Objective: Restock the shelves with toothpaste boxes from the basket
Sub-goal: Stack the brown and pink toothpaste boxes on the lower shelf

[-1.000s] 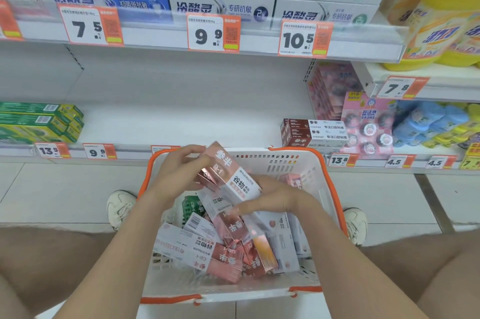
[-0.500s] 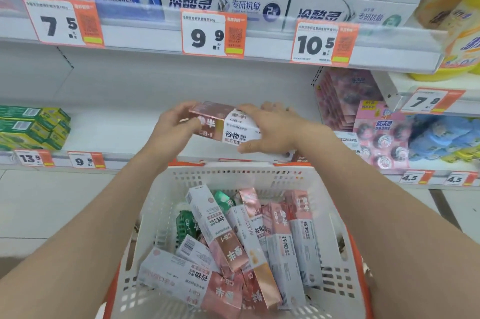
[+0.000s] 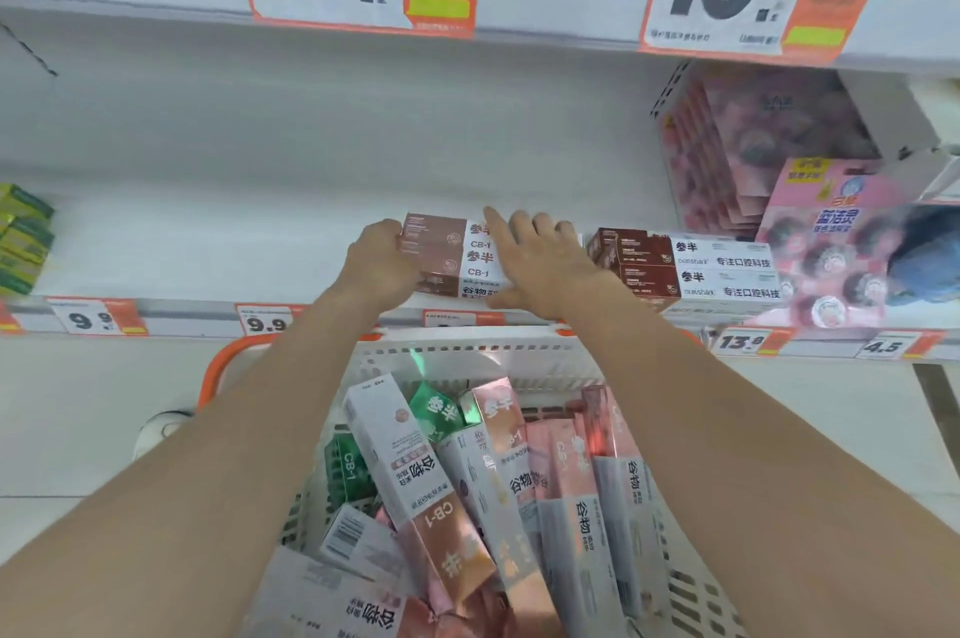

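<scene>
On the middle shelf point(image 3: 208, 247), my left grip point(image 3: 382, 263) holds the end of the pink toothpaste boxes point(image 3: 452, 247); my right grip point(image 3: 540, 263) lies flat on them. I judge this the placing step: next I should push them straight, then reach into the basket point(image 3: 467, 343).

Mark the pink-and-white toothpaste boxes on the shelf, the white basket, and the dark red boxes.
Pink-and-white toothpaste boxes point(image 3: 445, 252): head view, pink left part.
White plastic basket point(image 3: 493, 357): head view, far wall.
Dark red-and-white boxes point(image 3: 636, 257): head view, dark red part.

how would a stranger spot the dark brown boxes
Find the lower shelf, then the 13.8 price tag on its edge. Just above it sit the dark brown boxes, darker than the rose-pink boxes left of them.
</scene>
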The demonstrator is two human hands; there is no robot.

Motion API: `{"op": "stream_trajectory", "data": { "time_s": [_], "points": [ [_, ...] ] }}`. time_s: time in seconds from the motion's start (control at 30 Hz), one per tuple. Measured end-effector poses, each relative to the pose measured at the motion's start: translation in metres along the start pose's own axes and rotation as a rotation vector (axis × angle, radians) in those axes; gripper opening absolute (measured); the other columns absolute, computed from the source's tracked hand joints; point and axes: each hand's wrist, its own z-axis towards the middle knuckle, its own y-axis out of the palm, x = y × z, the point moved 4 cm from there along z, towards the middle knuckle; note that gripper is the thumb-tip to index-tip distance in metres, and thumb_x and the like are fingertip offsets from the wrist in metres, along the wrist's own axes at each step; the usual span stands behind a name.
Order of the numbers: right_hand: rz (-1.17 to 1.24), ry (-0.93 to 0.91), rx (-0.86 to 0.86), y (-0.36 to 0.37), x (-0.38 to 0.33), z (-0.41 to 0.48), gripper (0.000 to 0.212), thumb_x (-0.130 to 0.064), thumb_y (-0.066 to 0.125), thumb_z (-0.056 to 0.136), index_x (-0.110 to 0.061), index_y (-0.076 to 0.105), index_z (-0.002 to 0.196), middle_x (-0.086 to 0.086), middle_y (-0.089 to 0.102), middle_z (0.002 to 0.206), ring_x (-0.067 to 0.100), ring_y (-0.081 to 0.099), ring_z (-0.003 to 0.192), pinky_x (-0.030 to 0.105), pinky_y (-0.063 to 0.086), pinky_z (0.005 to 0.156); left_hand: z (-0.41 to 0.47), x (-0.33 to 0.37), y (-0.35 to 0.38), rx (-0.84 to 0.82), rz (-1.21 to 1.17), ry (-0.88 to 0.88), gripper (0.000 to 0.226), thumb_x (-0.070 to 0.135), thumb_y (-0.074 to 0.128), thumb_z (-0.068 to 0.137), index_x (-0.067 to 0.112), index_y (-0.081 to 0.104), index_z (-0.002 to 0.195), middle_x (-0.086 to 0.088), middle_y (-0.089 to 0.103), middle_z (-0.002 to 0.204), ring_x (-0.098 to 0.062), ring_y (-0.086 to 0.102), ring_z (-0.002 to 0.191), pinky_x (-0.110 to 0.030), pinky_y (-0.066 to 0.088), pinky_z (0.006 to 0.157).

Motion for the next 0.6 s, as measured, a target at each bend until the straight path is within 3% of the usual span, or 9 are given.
{"op": "stream_trajectory", "data": {
  "time_s": [0.1, 0.23, 0.33, 0.4, 0.5, 0.53, 0.6],
  "points": [
    [0.082, 0.001, -0.091, 0.013, 0.007, 0.004, 0.123, -0.070, 0.072, 0.083, -0.010, 0.002, 0.164, 0.017, 0.037, 0.149, 0.041, 0.041, 0.134, 0.056, 0.038, 0.109, 0.000, -0.004, 0.011, 0.018, 0.091, -0.050, 0.016, 0.011, 0.069, 0.075, 0.017, 0.068, 0.090, -0.004, 0.075, 0.101, -0.029, 0.071, 0.099, -0.035, 0.059, 0.083],
    [0.214, 0.002, -0.190, 0.004, 0.017, 0.007, 0.109, -0.064, 0.083, 0.073, -0.025, 0.027, 0.158, 0.010, 0.044, 0.140, 0.036, 0.044, 0.130, 0.054, 0.039, 0.107, 0.001, -0.005, 0.018, 0.023, 0.231, -0.081, 0.024, 0.001, 0.075, 0.082, 0.007, 0.070, 0.105, -0.012, 0.073, 0.102, -0.030, 0.070, 0.099, -0.029, 0.052, 0.074],
    [0.190, 0.033, -0.255, -0.002, 0.020, 0.005, 0.100, -0.057, 0.087, 0.073, -0.021, 0.036, 0.151, 0.010, 0.050, 0.134, 0.034, 0.051, 0.124, 0.050, 0.044, 0.102, -0.004, 0.000, 0.019, -0.037, 0.294, -0.040, 0.026, 0.006, 0.072, 0.084, 0.008, 0.070, 0.110, -0.015, 0.072, 0.109, -0.031, 0.070, 0.098, -0.032, 0.058, 0.080],
    [0.244, 0.063, -0.260, -0.005, 0.022, 0.000, 0.080, -0.053, 0.083, 0.080, -0.015, 0.046, 0.139, 0.011, 0.055, 0.128, 0.034, 0.055, 0.120, 0.045, 0.047, 0.099, -0.014, 0.007, 0.018, -0.032, 0.367, 0.017, 0.029, 0.014, 0.067, 0.089, 0.009, 0.069, 0.118, -0.015, 0.071, 0.122, -0.034, 0.068, 0.106, -0.035, 0.056, 0.087],
    [0.523, 0.167, -0.048, -0.025, 0.020, -0.021, 0.045, -0.029, 0.061, 0.100, -0.007, 0.055, 0.139, 0.016, 0.062, 0.134, 0.035, 0.058, 0.122, 0.044, 0.050, 0.102, -0.042, 0.019, 0.010, 0.211, 0.417, 0.178, 0.036, 0.022, 0.057, 0.100, 0.007, 0.063, 0.133, -0.017, 0.067, 0.131, -0.040, 0.063, 0.118, -0.045, 0.054, 0.096],
    [0.620, 0.220, 0.077, -0.035, 0.017, -0.033, 0.041, -0.022, 0.053, 0.101, -0.010, 0.059, 0.139, 0.017, 0.067, 0.129, 0.035, 0.063, 0.114, 0.044, 0.053, 0.100, -0.057, 0.023, 0.008, 0.325, 0.387, 0.276, 0.035, 0.022, 0.054, 0.101, 0.009, 0.065, 0.131, -0.016, 0.069, 0.126, -0.038, 0.064, 0.113, -0.047, 0.056, 0.093],
    [0.717, 0.284, 0.316, -0.054, 0.003, -0.062, 0.037, -0.018, 0.047, 0.096, -0.017, 0.072, 0.123, 0.012, 0.076, 0.101, 0.033, 0.069, 0.086, 0.041, 0.059, 0.085, -0.090, 0.024, 0.007, 0.515, 0.316, 0.516, 0.028, 0.018, 0.052, 0.098, 0.009, 0.067, 0.120, -0.012, 0.068, 0.110, -0.033, 0.063, 0.099, -0.047, 0.054, 0.084]
  ]
}}
